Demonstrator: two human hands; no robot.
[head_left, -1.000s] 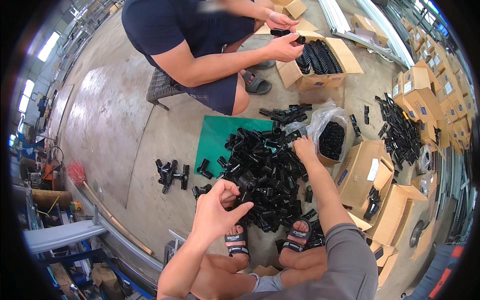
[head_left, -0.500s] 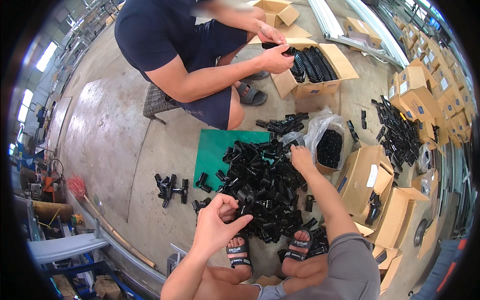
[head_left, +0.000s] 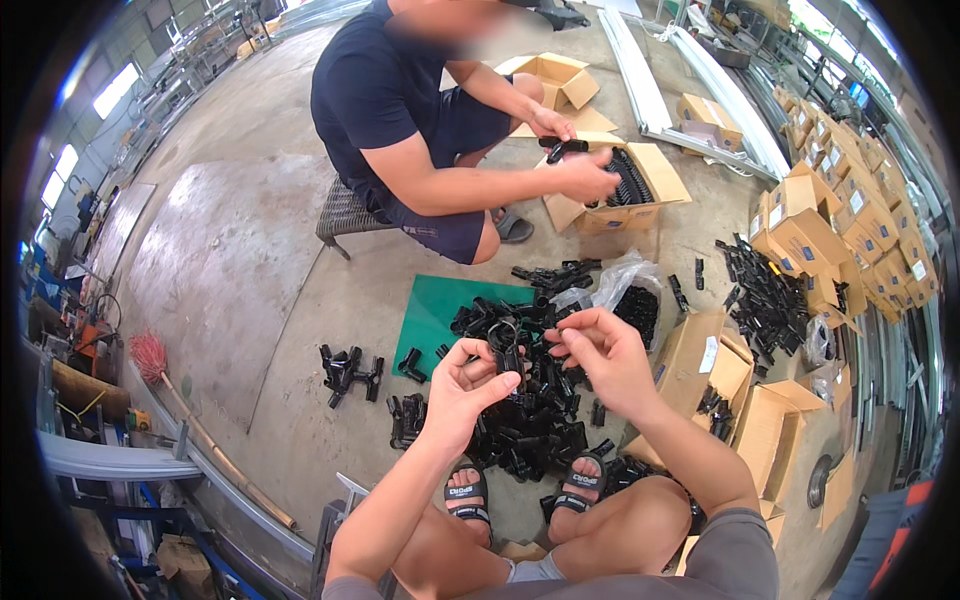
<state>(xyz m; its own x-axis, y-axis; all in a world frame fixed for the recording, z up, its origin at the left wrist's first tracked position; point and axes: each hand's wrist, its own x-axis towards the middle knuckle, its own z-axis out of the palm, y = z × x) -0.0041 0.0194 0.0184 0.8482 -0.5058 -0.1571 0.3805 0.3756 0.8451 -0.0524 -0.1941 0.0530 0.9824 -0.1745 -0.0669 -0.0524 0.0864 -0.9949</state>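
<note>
My left hand [head_left: 460, 402] grips a black tube connector [head_left: 507, 352] between thumb and fingers, its ring-shaped open end facing up. To the right of it, my right hand [head_left: 608, 365] is closed in a pinch; whatever it holds is too small to make out. Beneath both hands lies a large heap of black connectors [head_left: 530, 440], partly covering a green mat [head_left: 425, 305]. Beyond my right hand stands a box lined with a clear plastic bag [head_left: 622, 285], with small black parts [head_left: 637, 308] inside.
Across from me a co-worker [head_left: 400, 130] sits on a woven stool [head_left: 345, 215], handling a black connector over a carton [head_left: 635, 215] of stacked parts. Open cartons [head_left: 775, 435] and another connector pile [head_left: 765, 300] lie to the right. A broom [head_left: 215, 435] lies at left.
My right hand has come back from the bagged box toward my left hand. The left hand has risen slightly with its connector. My view has shifted, and the co-worker's hands have moved apart.
</note>
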